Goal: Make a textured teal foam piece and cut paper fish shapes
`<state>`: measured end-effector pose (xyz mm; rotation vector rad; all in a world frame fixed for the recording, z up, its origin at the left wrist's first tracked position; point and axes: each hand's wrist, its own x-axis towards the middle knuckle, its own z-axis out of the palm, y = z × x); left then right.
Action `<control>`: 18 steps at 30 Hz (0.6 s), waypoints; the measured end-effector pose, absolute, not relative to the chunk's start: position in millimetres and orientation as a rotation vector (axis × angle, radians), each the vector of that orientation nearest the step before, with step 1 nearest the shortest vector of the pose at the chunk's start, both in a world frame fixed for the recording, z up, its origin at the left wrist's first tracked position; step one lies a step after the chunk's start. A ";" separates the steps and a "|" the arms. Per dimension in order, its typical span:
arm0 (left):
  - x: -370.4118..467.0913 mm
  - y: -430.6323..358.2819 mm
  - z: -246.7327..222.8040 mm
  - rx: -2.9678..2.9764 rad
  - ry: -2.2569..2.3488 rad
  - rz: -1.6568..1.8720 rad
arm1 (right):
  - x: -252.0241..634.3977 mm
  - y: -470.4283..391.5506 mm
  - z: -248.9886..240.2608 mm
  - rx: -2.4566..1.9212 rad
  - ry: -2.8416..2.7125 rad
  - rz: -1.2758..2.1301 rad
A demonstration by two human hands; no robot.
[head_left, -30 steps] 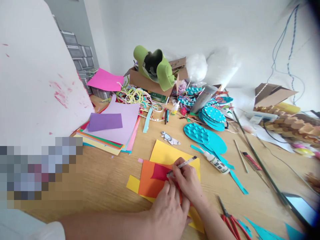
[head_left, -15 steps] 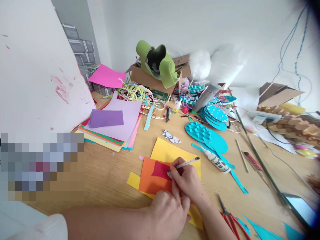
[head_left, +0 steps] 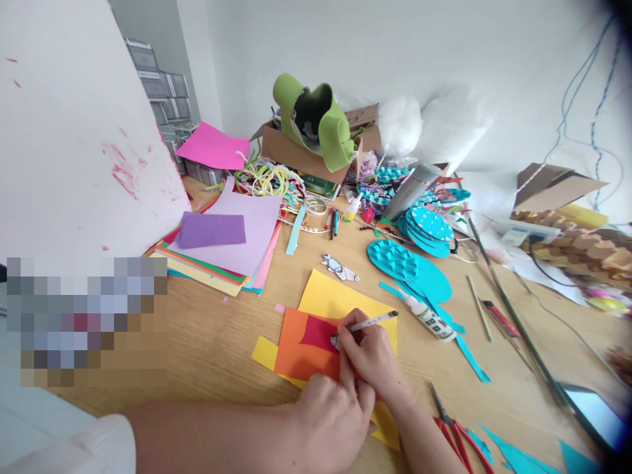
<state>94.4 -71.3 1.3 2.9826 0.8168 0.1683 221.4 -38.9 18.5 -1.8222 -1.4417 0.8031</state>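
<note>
My right hand [head_left: 371, 349] is closed around a white pen [head_left: 372, 321] with a dark end, its tip down on a crimson piece of paper [head_left: 318, 332]. By the tip shows a small grey-white piece [head_left: 334, 341], mostly hidden by my fingers. Under the crimson piece lies an orange sheet [head_left: 301, 365], over a yellow sheet [head_left: 340, 293]. My left hand [head_left: 330, 411] presses on the papers just below the right one, index finger stretched out; its other fingers are partly hidden. Beyond the papers lies a cut-out drawing [head_left: 340, 267] in white and grey.
A glue bottle [head_left: 428, 319] lies right of the sheets beside turquoise cut pieces [head_left: 429, 276]. Red-handled scissors [head_left: 451, 428] rest near my right forearm. Coloured paper [head_left: 257, 243] is stacked on the left. A red cutter [head_left: 501, 319] and a long thin stick [head_left: 508, 309] lie at right.
The camera view has shifted slightly. Both hands stay in place on the papers, and the pen's tip is at nearly the same spot.
</note>
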 end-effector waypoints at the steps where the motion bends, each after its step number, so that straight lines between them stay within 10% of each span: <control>1: 94.5 -71.5 0.8 2.973 0.825 0.177 | 221.4 -39.3 18.7 -1.819 -1.437 0.806; 18: 91.1 -72.1 4.1 2.989 0.816 0.238 | 222.6 -42.6 15.7 -1.808 -1.626 0.730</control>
